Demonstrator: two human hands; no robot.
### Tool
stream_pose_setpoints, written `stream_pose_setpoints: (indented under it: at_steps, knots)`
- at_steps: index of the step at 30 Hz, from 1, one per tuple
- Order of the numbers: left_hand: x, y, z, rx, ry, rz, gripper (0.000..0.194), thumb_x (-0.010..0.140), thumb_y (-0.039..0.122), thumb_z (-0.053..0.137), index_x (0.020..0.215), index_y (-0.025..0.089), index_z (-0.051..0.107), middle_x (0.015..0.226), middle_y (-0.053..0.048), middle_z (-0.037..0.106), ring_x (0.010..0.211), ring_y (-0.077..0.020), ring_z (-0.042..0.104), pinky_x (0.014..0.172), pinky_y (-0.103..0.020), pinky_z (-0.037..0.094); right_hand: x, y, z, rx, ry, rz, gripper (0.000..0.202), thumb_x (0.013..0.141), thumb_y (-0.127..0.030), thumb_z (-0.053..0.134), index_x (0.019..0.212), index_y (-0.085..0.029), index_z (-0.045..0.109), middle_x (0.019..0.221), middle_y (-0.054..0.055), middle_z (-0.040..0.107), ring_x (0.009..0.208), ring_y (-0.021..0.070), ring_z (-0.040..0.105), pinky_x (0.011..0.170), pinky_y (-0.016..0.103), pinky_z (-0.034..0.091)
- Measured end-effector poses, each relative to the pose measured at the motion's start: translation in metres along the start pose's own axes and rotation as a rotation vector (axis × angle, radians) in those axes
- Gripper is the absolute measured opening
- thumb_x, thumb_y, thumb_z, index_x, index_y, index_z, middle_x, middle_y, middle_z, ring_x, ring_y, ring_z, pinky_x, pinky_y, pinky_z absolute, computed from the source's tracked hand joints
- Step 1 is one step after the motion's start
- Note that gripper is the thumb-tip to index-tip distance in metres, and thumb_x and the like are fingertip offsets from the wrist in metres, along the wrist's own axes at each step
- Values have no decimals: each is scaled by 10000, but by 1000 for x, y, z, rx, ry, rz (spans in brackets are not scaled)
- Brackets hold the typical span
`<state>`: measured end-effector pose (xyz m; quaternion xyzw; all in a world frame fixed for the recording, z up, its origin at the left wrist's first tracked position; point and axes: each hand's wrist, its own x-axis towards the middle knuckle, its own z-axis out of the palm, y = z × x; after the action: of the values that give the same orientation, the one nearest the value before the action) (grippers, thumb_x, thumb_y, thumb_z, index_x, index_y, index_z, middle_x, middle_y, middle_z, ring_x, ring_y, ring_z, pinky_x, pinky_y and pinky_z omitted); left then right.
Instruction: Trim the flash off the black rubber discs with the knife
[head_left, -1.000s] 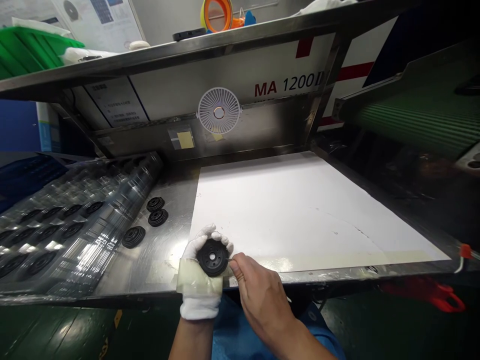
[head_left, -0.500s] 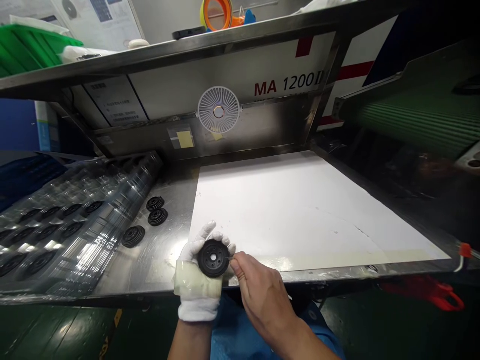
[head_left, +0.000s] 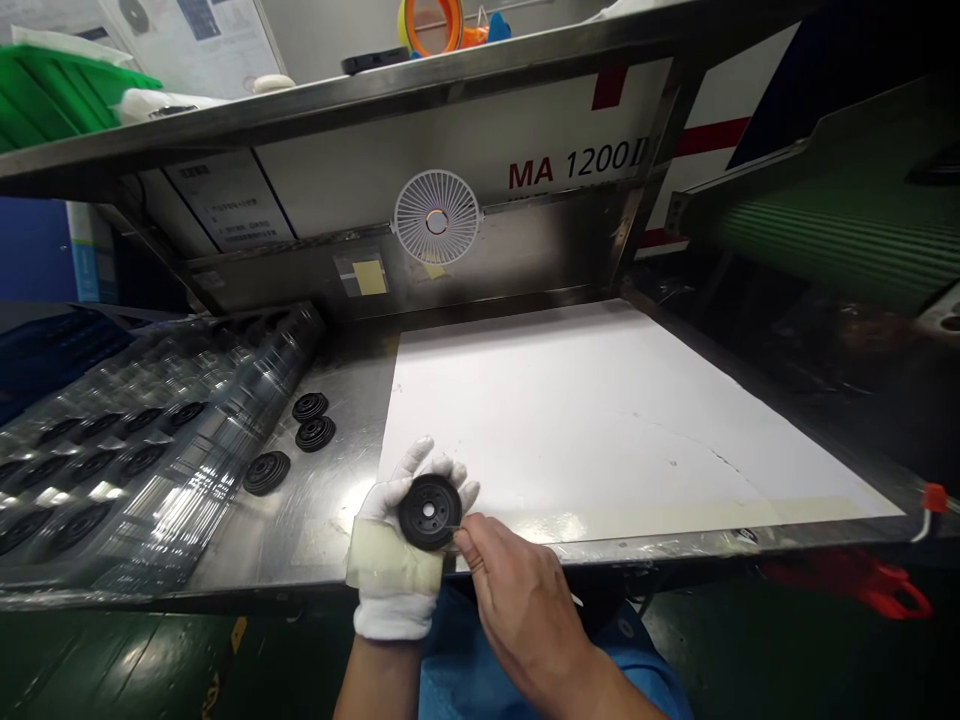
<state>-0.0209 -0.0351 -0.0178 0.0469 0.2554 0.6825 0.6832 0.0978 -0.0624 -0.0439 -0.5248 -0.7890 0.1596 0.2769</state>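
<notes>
A black round wheel-like part (head_left: 430, 512) with a bright centre hole rests in my left hand (head_left: 390, 545), which wears a white glove with a pale yellowish wrap around the palm and wrist. The gloved fingers lie behind and beside the part. My bare right hand (head_left: 525, 590) is closed in a pinch on a thin, slender tool (head_left: 454, 528), whose tip meets the part's lower right face near the rim; its exact kind is too small to tell. Left of my hands, several similar black parts (head_left: 267, 473) lie on the metal table (head_left: 330, 500).
Stacked clear plastic trays (head_left: 187, 500) holding black parts fill the left side. A white sheet (head_left: 570, 420) covers the table's middle and right. Behind it are a small white fan (head_left: 436, 218) and a metal shelf (head_left: 315, 110). Red-handled tools (head_left: 892, 595) hang at the front right.
The thin tool's tip has moved from the part's right edge onto its lower right face. My right hand has shifted slightly down and left, and the left fingers have spread a little.
</notes>
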Motion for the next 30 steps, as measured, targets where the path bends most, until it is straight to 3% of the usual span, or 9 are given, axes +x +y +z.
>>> stream_pose_setpoints:
  at_steps: [4,8,15,22,26,30]
  knots:
    - [2,-5,7,-32,31,91,216,756,145,575,965,120,623,717,-35,565,697,-151,568,689,-323,516,2,4,-3,-38,20,42,282,995,-315,268,798,-245,458,704,-32,559,630,167,537,575,299,243]
    - [5,-8,13,-65,112,143,125,762,114,605,882,147,609,678,9,526,652,-109,534,654,-272,506,-1,-1,1,-26,15,32,260,990,-303,286,808,-249,463,714,-34,569,627,165,539,570,301,236]
    - [0,-11,7,44,150,342,204,763,102,589,949,178,623,707,12,554,693,-109,564,745,-300,530,-2,-4,2,-17,-7,28,253,987,-302,292,816,-251,472,729,-32,583,626,167,535,565,299,246]
    - [1,-18,-3,258,27,496,297,742,93,623,1025,183,614,778,-6,586,767,-132,584,819,-338,514,-3,-4,2,6,-42,27,265,988,-311,280,812,-253,470,730,-34,584,633,166,543,566,293,259]
    - [1,-20,-4,285,28,517,322,721,103,638,1031,189,618,789,-16,605,774,-144,594,829,-341,512,-3,-6,3,-16,-13,47,264,989,-310,282,811,-252,468,730,-33,580,629,168,542,565,300,253]
    - [2,-18,1,173,73,473,288,735,134,628,1017,196,630,791,-13,616,784,-138,603,863,-338,502,-3,-10,4,-18,-5,30,268,984,-305,283,800,-249,470,711,-29,572,612,173,537,557,306,248]
